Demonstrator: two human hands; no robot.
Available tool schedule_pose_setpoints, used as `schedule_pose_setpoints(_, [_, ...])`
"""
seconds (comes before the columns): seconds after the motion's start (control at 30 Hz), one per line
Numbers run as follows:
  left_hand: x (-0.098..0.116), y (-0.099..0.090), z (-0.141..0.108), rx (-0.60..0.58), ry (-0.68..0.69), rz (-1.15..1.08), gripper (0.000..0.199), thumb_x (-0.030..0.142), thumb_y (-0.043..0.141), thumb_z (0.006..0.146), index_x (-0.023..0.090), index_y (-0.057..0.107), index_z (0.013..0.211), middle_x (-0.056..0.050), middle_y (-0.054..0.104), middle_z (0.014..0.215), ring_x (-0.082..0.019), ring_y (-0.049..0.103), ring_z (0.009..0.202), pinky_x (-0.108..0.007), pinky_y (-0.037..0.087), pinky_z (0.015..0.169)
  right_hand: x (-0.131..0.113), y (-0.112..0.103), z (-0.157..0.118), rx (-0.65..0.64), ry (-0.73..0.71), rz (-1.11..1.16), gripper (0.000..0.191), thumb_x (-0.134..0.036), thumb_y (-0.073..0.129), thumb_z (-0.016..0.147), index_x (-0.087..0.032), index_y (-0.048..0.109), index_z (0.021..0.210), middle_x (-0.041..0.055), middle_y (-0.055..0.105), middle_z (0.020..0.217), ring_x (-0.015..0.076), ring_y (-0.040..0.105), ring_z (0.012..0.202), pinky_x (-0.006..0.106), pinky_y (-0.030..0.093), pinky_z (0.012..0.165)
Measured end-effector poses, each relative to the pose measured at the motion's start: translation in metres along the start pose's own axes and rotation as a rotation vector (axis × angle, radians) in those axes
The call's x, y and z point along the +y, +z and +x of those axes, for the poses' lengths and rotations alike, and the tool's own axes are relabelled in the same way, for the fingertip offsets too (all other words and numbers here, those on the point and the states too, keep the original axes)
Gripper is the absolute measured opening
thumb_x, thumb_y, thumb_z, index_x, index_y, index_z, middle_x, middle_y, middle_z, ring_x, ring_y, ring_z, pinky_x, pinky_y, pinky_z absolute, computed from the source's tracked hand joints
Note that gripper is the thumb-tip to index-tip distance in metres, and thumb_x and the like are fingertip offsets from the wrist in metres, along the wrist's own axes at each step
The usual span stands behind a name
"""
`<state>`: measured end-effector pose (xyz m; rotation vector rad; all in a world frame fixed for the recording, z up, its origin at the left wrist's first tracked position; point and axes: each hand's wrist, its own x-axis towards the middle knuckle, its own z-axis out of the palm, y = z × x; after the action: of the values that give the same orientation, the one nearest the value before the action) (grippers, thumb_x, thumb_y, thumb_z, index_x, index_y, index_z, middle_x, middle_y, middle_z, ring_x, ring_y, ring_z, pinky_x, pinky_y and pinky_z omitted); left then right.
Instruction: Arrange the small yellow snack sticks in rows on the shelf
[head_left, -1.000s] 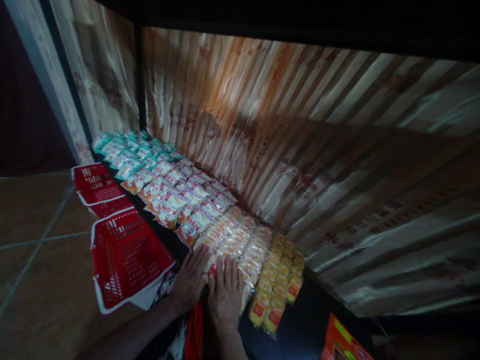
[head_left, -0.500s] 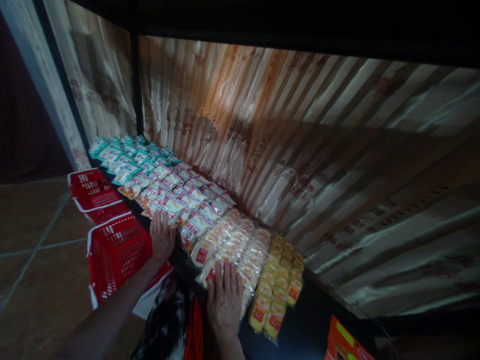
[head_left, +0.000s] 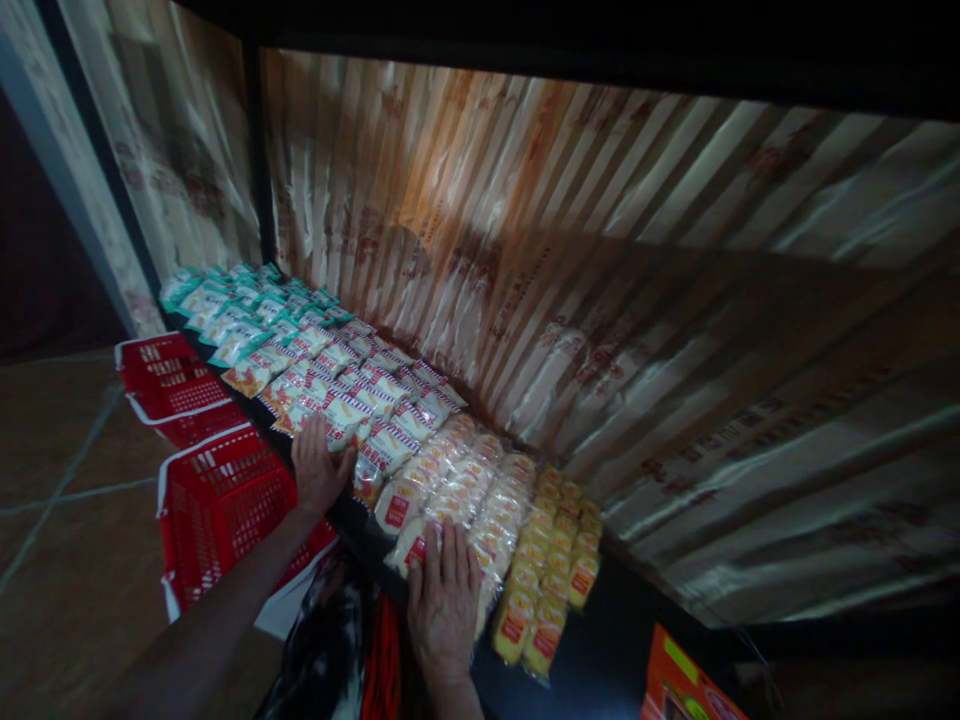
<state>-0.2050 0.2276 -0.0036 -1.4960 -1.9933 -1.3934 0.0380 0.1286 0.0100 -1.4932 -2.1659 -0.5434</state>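
My left hand (head_left: 321,470) rests at the front edge of the red-and-white snack packets (head_left: 386,450), fingers together and stretched toward them, thumb apart. My right hand (head_left: 446,600) lies flat with its fingers extended over the front of the round pale packaged cakes (head_left: 480,490), touching their clear wrapping. Part of the front cakes is hidden under it. Right of that hand stand rows of yellow packaged cakes (head_left: 551,560). Beyond my left hand, green-and-white packets (head_left: 236,310) fill the far left end of the shelf.
Red plastic baskets (head_left: 225,500) with white rims stand on the tiled floor (head_left: 60,560) at the left. An orange packet (head_left: 679,680) lies at the lower right of the black shelf (head_left: 600,650). Wrinkled printed sheeting (head_left: 675,300) covers the back behind a black post (head_left: 255,160).
The view has shifted slightly, so the goods and baskets appear a little further left. The fingers of my left hand have drawn closer together, with the thumb out. My right hand stays on the pale cakes.
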Motion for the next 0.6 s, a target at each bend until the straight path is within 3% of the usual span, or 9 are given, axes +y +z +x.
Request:
schedule_pose_setpoints(0.17, [0.001, 0.003, 0.006, -0.022, -0.011, -0.032, 0.058, 0.041, 0.040, 0.089, 0.014, 0.028, 0.139, -0.018, 0.045, 0.136, -0.029, 0.039, 0.128, -0.048, 0.034, 0.101, 0.001, 0.002, -0.002, -0.003, 0.008, 0.008, 0.047, -0.035, 0.043, 0.089, -0.015, 0.043, 0.132, 0.0156, 0.045, 0.137, 0.0290, 0.033, 0.131, 0.047, 0.030, 0.100])
schedule_pose_setpoints(0.3, [0.003, 0.002, 0.002, -0.054, 0.025, -0.019, 0.053, 0.037, 0.040, 0.089, 0.016, 0.033, 0.137, -0.016, 0.043, 0.138, -0.029, 0.038, 0.128, -0.049, 0.035, 0.101, 0.000, 0.002, -0.001, -0.011, 0.008, 0.023, 0.048, -0.035, 0.043, 0.089, -0.015, 0.043, 0.133, 0.0151, 0.044, 0.138, 0.0289, 0.033, 0.131, 0.047, 0.030, 0.101])
schedule_pose_setpoints(0.43, [0.001, 0.002, -0.001, -0.063, 0.069, -0.017, 0.050, 0.036, 0.038, 0.090, 0.019, 0.033, 0.138, -0.015, 0.032, 0.145, -0.031, 0.029, 0.134, -0.052, 0.029, 0.104, -0.005, -0.003, 0.001, -0.004, 0.068, 0.061, 0.043, -0.031, 0.042, 0.090, -0.015, 0.047, 0.129, 0.0142, 0.047, 0.136, 0.0276, 0.034, 0.131, 0.047, 0.029, 0.101])
schedule_pose_setpoints(0.6, [0.013, -0.010, -0.001, -0.007, 0.118, -0.012, 0.057, 0.034, 0.036, 0.091, 0.019, 0.019, 0.144, -0.016, 0.012, 0.152, -0.034, 0.011, 0.139, -0.060, 0.016, 0.106, -0.009, -0.011, 0.004, -0.016, 0.102, 0.118, 0.043, -0.029, 0.041, 0.090, -0.015, 0.048, 0.130, 0.0143, 0.046, 0.137, 0.0267, 0.032, 0.132, 0.047, 0.028, 0.103])
